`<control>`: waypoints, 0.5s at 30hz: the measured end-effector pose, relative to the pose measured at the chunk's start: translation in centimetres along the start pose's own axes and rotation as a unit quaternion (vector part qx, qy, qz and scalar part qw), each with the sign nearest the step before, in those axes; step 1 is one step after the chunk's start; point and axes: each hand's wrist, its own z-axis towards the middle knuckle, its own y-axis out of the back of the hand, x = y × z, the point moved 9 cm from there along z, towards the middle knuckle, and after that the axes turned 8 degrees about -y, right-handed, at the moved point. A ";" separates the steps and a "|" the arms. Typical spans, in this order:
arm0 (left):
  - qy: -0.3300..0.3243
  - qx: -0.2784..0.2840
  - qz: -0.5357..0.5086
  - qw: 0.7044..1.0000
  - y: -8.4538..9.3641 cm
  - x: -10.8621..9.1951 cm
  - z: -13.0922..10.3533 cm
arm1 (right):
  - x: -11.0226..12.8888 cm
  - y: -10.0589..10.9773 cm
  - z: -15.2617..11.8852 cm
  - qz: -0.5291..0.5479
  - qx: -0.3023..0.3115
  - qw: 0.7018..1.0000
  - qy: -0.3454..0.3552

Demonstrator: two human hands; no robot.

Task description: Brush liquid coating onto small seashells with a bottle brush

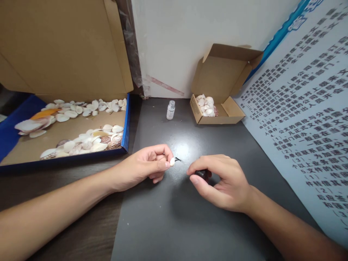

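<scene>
Between the thumb and index finger of my left hand point(154, 163) is a small white shell point(172, 162). A thin black forked piece point(177, 159) sticks out to the right of the shell; whether it is attached cannot be made out. My right hand point(221, 179) curls around a small dark object point(202, 174), partly hidden by the fingers, to the right of the shell. Both hands are over the dark grey mat point(152, 224). Beyond them a small clear glass bottle point(170, 110) stands upright without a cap, with a label on its front.
At the left lies an open blue-edged cardboard box point(125, 127) with many shells point(71, 114). An open small cardboard box point(221, 120) at the back right holds white shells point(207, 106). A printed sheet point(299, 119) slants along the right; a white panel point(176, 47) stands behind.
</scene>
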 end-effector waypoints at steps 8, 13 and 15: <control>0.000 -0.002 -0.005 1.000 -0.1 -0.2 0.0 | -0.1 0.0 0.1 -0.010 -0.001 1.000 -0.009; 0.001 -0.003 0.002 1.000 -0.1 -0.1 0.0 | 0.0 0.1 0.1 0.000 -0.003 1.000 -0.004; 0.001 -0.004 0.004 1.000 -0.1 -0.1 0.0 | 0.1 0.1 0.1 0.011 -0.001 1.000 0.005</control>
